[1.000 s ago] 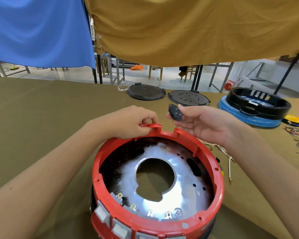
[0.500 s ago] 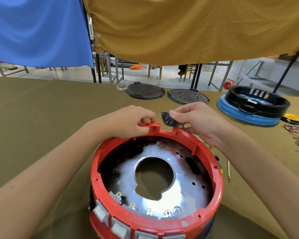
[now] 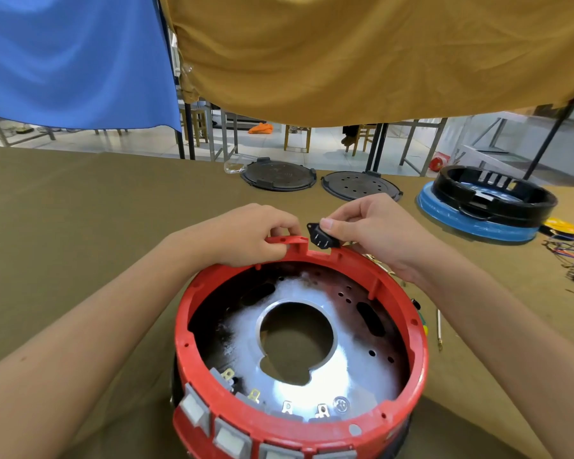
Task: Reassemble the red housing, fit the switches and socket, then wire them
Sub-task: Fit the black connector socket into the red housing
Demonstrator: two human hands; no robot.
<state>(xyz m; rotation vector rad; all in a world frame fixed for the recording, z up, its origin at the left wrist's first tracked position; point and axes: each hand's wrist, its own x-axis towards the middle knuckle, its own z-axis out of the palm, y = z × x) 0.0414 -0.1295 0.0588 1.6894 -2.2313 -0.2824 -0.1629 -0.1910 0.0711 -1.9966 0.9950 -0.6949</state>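
The red housing (image 3: 418,356) stands on the brown table in front of me, a metal plate with a large hole inside it. Several grey switches (image 3: 196,409) sit in its near wall, their terminals showing inside. My left hand (image 3: 246,236) grips the far rim beside a notch. My right hand (image 3: 375,226) pinches a small black socket (image 3: 322,238) with metal pins, held right at that notch on the far rim.
Two black round lids (image 3: 279,177) (image 3: 362,188) lie at the table's far edge. A black ring on a blue base (image 3: 478,223) stands at the right, with loose coloured wires (image 3: 570,250) beyond it. A thin metal tool (image 3: 439,329) lies right of the housing.
My right hand has turned over and brought the black socket down and left, from above the rim to the notch. My left hand has kept its grip on the rim.
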